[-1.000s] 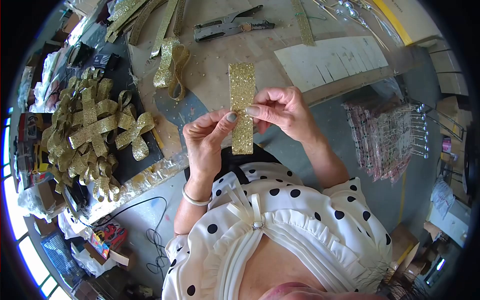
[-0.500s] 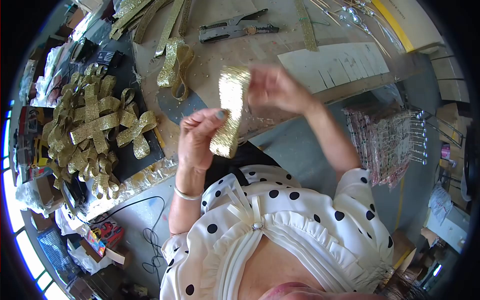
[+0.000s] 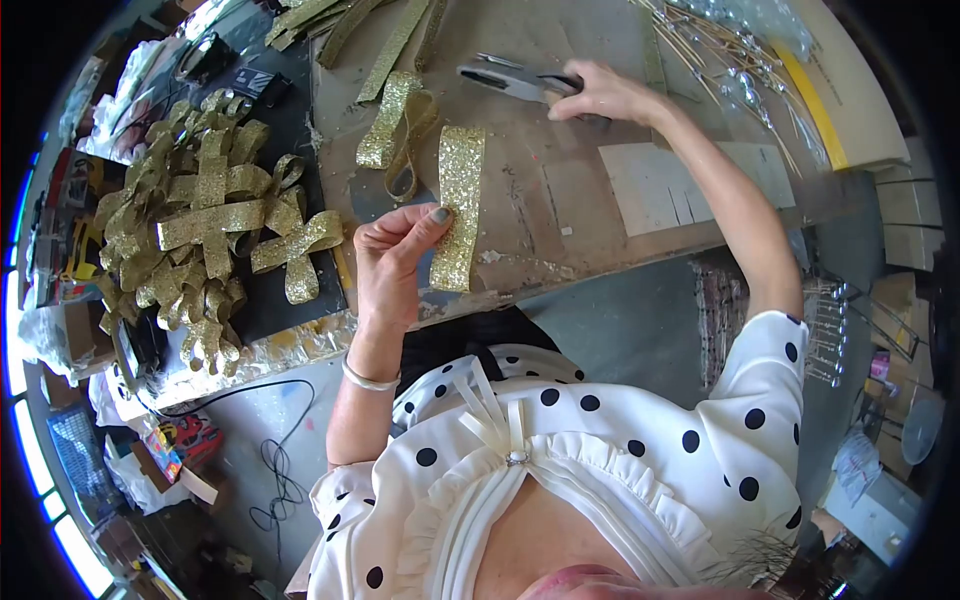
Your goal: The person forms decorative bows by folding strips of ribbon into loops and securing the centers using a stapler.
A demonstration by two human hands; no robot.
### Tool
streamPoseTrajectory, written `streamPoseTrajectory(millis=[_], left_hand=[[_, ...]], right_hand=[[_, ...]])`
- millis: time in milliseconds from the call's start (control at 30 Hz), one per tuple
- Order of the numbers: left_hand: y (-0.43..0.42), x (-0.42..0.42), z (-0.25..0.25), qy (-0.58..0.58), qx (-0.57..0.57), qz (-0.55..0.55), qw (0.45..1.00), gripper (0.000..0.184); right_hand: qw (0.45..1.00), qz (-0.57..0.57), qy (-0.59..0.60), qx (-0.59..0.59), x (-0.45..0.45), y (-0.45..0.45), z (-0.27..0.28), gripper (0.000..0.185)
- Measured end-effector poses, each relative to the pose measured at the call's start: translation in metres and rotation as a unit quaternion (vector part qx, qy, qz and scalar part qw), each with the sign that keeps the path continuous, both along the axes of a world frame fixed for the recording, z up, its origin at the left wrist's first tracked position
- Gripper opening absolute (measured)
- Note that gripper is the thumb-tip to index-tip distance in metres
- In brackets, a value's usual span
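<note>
My left hand (image 3: pixel 388 262) pinches a folded gold glitter ribbon (image 3: pixel 461 175) near its middle, thumb on top, holding it upright over the table's near edge. Out on the tabletop, my right hand (image 3: pixel 612 92) is wrapped round the handles of a metal plier stapler (image 3: pixel 505 77), whose jaws point left. Just beyond my left hand lies a looped gold ribbon (image 3: pixel 392 120). Several flat gold ribbon strips (image 3: pixel 396 50) rest at the table's far side. To the left is a heap of gold ribbon bows (image 3: pixel 210 225) with crossed loops.
A pale card with slits (image 3: pixel 700 185) lies on the worn table (image 3: pixel 540 200). Thin sticks with silver beads (image 3: pixel 740 85) are at far right beside a cardboard box (image 3: pixel 860 90). Bundled beaded sticks (image 3: pixel 720 320) hang below the right edge. A black cable (image 3: pixel 283 460) coils on the floor.
My right hand has left the ribbon, reached away over the table and taken hold of the stapler, which is now lifted and turned. My left hand still holds the ribbon.
</note>
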State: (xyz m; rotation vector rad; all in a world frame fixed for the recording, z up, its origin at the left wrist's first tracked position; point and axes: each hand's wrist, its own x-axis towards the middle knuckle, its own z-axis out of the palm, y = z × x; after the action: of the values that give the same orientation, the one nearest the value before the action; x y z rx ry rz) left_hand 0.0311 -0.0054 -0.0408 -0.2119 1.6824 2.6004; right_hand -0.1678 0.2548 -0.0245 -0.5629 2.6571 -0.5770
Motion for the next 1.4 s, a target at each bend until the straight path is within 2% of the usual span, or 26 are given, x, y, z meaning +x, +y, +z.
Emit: streamPoseTrajectory(millis=[33,67,133,200,267,367,400,467,500,633,733,800,1133,1233,1300,1400], left_hand=[[-0.002,0.001,0.000,0.000,0.001,0.005,1.000,0.012],[-0.003,0.001,0.001,0.005,-0.008,0.013,1.000,0.012],[-0.003,0.001,0.002,0.010,-0.010,0.025,1.000,0.012],[0.000,0.001,0.007,0.018,-0.029,0.009,0.999,0.012],[0.004,0.001,0.008,0.026,-0.032,-0.001,0.999,0.012],[0.011,0.002,0.011,0.038,-0.044,-0.023,0.998,0.013],[0.013,0.003,0.013,0.044,-0.055,-0.032,0.997,0.013],[0.017,0.005,0.018,0.050,-0.069,-0.037,0.996,0.013],[0.019,0.006,0.020,0.055,-0.085,-0.040,0.994,0.012],[0.019,0.011,0.025,0.050,-0.084,-0.018,0.995,0.012],[0.019,0.013,0.028,0.054,-0.089,-0.035,0.994,0.012],[0.020,0.014,0.025,0.063,-0.111,-0.059,0.990,0.011],[0.014,0.017,0.028,0.050,-0.111,-0.073,0.990,0.008],[0.014,0.016,0.021,0.039,-0.073,-0.090,0.993,0.008],[0.015,0.012,0.012,0.035,-0.097,-0.081,0.991,0.009],[0.016,0.007,0.001,0.043,-0.134,-0.070,0.988,0.010]], right_hand=[[0.987,-0.061,-0.094,-0.112,0.020,0.000,0.009,0.066],[0.950,-0.121,-0.187,-0.220,0.042,0.003,0.016,0.067],[0.849,-0.072,-0.370,-0.371,0.075,0.018,0.019,0.068],[0.849,-0.005,-0.355,-0.391,0.122,0.016,0.028,0.061],[0.880,0.001,-0.324,-0.347,0.154,0.023,0.027,0.050],[0.964,0.023,-0.208,-0.165,0.182,0.029,0.036,0.043],[0.964,0.020,-0.208,-0.163,0.185,0.028,0.037,0.043],[0.974,0.064,-0.127,-0.175,0.190,0.026,0.038,0.040],[0.972,0.042,-0.166,-0.162,0.189,0.021,0.047,0.039],[0.975,0.077,-0.132,-0.164,0.186,0.019,0.048,0.040],[0.974,0.053,-0.170,-0.143,0.187,0.016,0.050,0.040],[0.975,0.075,-0.138,-0.157,0.188,0.015,0.048,0.040],[0.977,0.074,-0.139,-0.143,0.190,0.001,0.047,0.030],[0.985,0.088,-0.072,-0.129,0.193,0.002,0.028,0.029],[0.995,0.079,-0.044,-0.034,0.191,0.001,0.023,0.029],[0.991,0.081,-0.078,-0.078,0.185,-0.001,0.032,0.035]])
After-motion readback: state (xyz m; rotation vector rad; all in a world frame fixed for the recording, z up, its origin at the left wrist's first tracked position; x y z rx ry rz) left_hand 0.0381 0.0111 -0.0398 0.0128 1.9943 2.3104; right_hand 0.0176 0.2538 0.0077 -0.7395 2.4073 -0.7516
